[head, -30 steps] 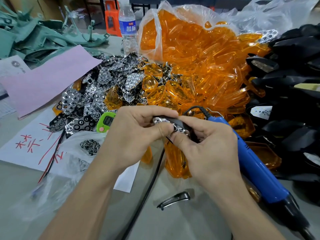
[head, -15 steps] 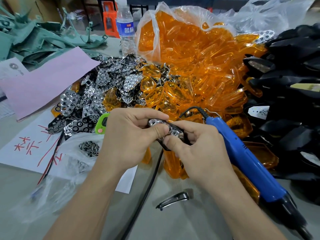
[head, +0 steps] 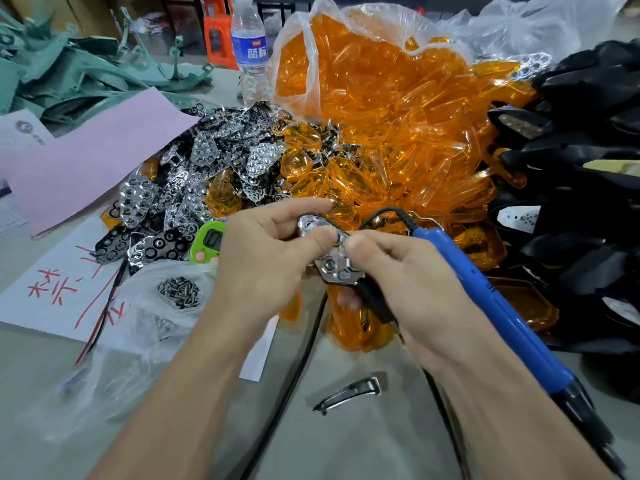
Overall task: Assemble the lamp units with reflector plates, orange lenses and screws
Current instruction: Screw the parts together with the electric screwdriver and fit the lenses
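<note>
My left hand (head: 273, 258) and my right hand (head: 401, 282) together hold a black lamp unit with a chrome reflector plate (head: 334, 268) seated on its face, both thumbs pressing on the plate. The unit is tilted so the reflector faces me. A pile of chrome reflector plates (head: 207, 174) lies behind my left hand. Orange lenses (head: 388, 133) spill from a clear bag at the back centre. Small screws (head: 179, 292) sit on a clear plastic bag at the left. A blue electric screwdriver (head: 491, 306) lies beside my right forearm.
Black lamp housings (head: 588, 168) are stacked at the right. A chrome clip (head: 349, 394) lies on the table near me. A green timer (head: 207, 242), pink paper (head: 90, 161), a water bottle (head: 251, 53) and green plastic parts (head: 69, 77) occupy the left and back. A black cable (head: 298, 375) crosses between my arms.
I have tilted the lamp unit toward me, so the reflector plate's face shows more fully. Both hands stayed in place at the table's centre.
</note>
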{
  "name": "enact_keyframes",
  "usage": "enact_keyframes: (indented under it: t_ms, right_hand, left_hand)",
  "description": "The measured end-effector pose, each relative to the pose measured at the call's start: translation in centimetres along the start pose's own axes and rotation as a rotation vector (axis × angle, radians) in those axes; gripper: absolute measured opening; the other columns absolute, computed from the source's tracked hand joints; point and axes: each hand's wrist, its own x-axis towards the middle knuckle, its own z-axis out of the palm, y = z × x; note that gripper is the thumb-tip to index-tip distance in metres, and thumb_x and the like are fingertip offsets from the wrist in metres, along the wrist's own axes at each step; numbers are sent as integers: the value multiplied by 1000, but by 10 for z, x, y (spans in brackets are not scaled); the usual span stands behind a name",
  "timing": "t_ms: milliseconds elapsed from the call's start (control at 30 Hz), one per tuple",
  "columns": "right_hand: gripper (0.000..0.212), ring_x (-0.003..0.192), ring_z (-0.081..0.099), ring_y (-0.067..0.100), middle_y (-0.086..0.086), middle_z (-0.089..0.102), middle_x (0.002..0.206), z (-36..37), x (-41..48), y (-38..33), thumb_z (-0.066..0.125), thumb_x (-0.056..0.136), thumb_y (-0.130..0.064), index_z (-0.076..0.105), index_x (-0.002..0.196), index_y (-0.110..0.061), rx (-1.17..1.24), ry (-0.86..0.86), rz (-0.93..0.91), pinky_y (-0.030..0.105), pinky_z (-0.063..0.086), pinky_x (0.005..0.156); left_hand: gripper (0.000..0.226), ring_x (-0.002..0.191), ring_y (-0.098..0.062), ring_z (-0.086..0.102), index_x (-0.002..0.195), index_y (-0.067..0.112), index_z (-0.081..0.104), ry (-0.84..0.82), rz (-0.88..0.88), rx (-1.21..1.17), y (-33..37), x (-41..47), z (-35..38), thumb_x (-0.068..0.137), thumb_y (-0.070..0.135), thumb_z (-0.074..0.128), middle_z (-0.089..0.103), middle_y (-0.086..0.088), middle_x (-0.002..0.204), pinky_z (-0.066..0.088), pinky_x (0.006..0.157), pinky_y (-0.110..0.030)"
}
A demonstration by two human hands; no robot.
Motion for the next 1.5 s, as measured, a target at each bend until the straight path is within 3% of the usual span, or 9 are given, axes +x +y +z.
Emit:
enact_keyframes:
  t_ms: [67,167,367,567,767,900,1133,1400,1500]
  right_hand:
    - [33,75,73,29,17,77,92,1,-3,-6,48,108,-25,79,102,-17,247,-75,87,35,62,64]
    - [33,83,76,36,19,78,99,0,-6,-7,42,110,-23,72,115,-12,345,-83,111,39,63,66]
    - [32,82,76,30,15,78,102,0,-4,-6,39,110,-15,70,119,-14,316,-129,108,35,63,68]
    - [23,67,73,26,12,78,88,8,-1,1,58,102,-10,70,120,-18,153,-18,14,32,61,60]
    - [22,63,72,28,13,78,89,10,1,5,59,102,-7,73,112,-21,131,63,-52,32,59,58]
    - [25,65,73,29,11,78,91,8,0,3,60,101,-6,71,116,-22,128,53,-61,31,59,59]
    - [28,67,75,26,9,79,90,6,-2,-2,61,99,-4,71,105,-29,138,82,-71,27,58,57]
    - [33,77,76,30,5,79,99,6,-3,-1,60,99,-3,76,105,-32,187,96,-69,30,58,61]
    - [32,86,77,28,5,79,99,9,-3,2,62,97,-5,77,103,-31,223,107,-64,35,61,69]
  left_hand:
    - [29,69,-14,73,106,18,78,-10,-65,-119,0,5,-7,85,-2,77,80,-5,82,58,64,-26]
    - [28,70,-14,72,108,14,76,-32,-88,-193,2,5,-11,87,-5,74,80,-8,83,57,64,-23]
    - [33,70,-15,72,106,19,76,-34,-45,-199,4,3,-11,86,-8,73,80,-8,82,57,64,-24]
    - [32,72,-19,74,112,17,76,-10,17,-105,1,0,-7,88,-4,75,80,-7,84,63,68,-32]
    - [23,98,-27,75,109,18,80,-157,-164,-227,3,4,-10,103,18,58,79,-11,108,64,83,-42]
    - [39,103,-23,76,102,24,83,-242,-203,-329,5,8,-15,97,26,45,78,-6,114,62,78,-30]
    - [63,102,-22,71,123,9,72,-334,-150,-375,6,3,-13,65,-5,50,74,-12,123,61,85,-34]
    - [43,112,-37,68,122,27,72,-318,-64,-286,5,-5,-2,84,8,66,74,-13,119,58,93,-48]
    - [39,115,-25,70,119,29,73,-278,-31,-231,5,-5,4,85,10,67,76,-4,117,58,99,-43]
